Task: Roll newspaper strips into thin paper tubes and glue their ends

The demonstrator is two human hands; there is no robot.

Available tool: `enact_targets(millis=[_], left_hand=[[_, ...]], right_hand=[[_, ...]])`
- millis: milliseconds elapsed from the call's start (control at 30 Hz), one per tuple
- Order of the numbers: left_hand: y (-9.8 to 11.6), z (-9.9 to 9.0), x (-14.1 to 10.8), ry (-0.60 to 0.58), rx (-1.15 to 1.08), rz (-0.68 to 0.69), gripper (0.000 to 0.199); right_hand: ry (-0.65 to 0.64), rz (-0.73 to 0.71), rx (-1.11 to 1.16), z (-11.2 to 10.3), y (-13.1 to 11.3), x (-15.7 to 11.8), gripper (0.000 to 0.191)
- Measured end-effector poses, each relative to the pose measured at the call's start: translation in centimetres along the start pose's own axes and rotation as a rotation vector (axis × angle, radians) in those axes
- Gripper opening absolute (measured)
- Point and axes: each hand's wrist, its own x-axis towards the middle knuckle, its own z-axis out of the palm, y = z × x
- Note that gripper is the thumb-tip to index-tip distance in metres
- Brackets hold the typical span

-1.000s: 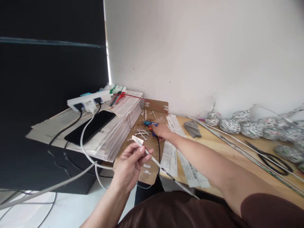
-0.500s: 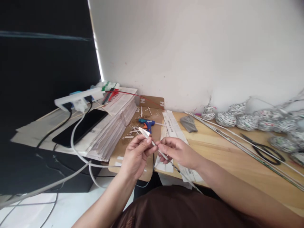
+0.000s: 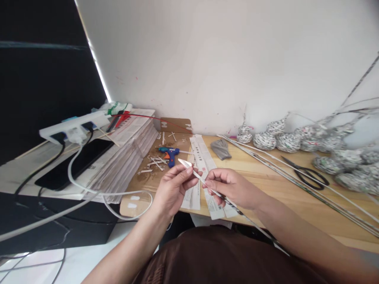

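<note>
A thin rolled paper stick runs between my two hands, its flat pointed white end sticking out past my left fingers. My left hand pinches it close to that end, thumb on top. Farther down the stick, my right hand has its thumb and fingers closed on it. From there the stick slants down to the right, towards my brown clothing. Just beyond my left hand lies a blue glue gun with an orange trigger. Flat newspaper strips lie behind and under my hands.
Left stands a newspaper stack bearing a phone and a power strip; cables loop down beside it. Paper scraps litter brown cardboard. Right are a grey cloth, long paper sticks, black scissors and several woven paper gourds.
My right hand has slid down the stick, away from my left, so more of it shows between them. The view has turned slightly to the right.
</note>
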Motion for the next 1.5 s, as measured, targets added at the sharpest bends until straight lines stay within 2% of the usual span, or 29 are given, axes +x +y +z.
enact_targets(millis=[100,167,233,367,533,667,900,1067,1167,1333,1433,1500], left_hand=[[-0.5,0.6,0.1,-0.016,0.021,-0.024,0.013],[-0.9,1.1,0.2,-0.017,0.028,-0.036,0.013],[-1.2,1.6,0.3,-0.007,0.026,-0.041,0.013],[-1.9,2.6,0.6,-0.005,0.024,-0.033,0.011],[-2.6,3.4,1.1,-0.022,0.051,-0.031,0.011],[-2.9,3.7,1.2,-0.020,0.084,-0.049,0.014],[-3.0,3.9,1.2,-0.050,0.126,-0.086,0.015],[-3.4,3.8,1.4,-0.034,0.130,-0.102,0.017],[-3.6,3.8,1.5,-0.017,0.120,-0.101,0.018],[-3.8,3.8,1.6,0.006,0.089,-0.103,0.018],[-3.9,3.8,1.6,0.004,0.076,-0.108,0.017],[-4.0,3.9,1.6,-0.009,0.074,-0.118,0.016]], right_hand=[[-0.052,0.022,0.048,-1.0,0.4,-0.4,0.031],[-0.033,0.014,-0.002,-1.4,0.8,-0.9,0.030],[0.070,-0.065,-0.153,-1.7,1.1,-1.5,0.025],[0.354,-0.321,-0.560,-1.9,1.8,-2.8,0.013],[0.431,-0.416,-0.751,-2.6,2.1,-3.8,0.014],[0.408,-0.377,-0.679,-3.2,2.2,-4.2,0.020],[0.189,-0.057,-0.190,-4.2,2.5,-3.9,0.030],[0.096,0.039,-0.074,-4.9,3.0,-3.7,0.040],[0.130,-0.003,-0.114,-4.6,3.2,-3.7,0.036],[0.388,-0.287,-0.463,-3.5,3.2,-4.2,0.022],[0.401,-0.331,-0.555,-3.4,3.1,-4.3,0.028],[0.335,-0.265,-0.474,-3.6,3.2,-4.3,0.031]])
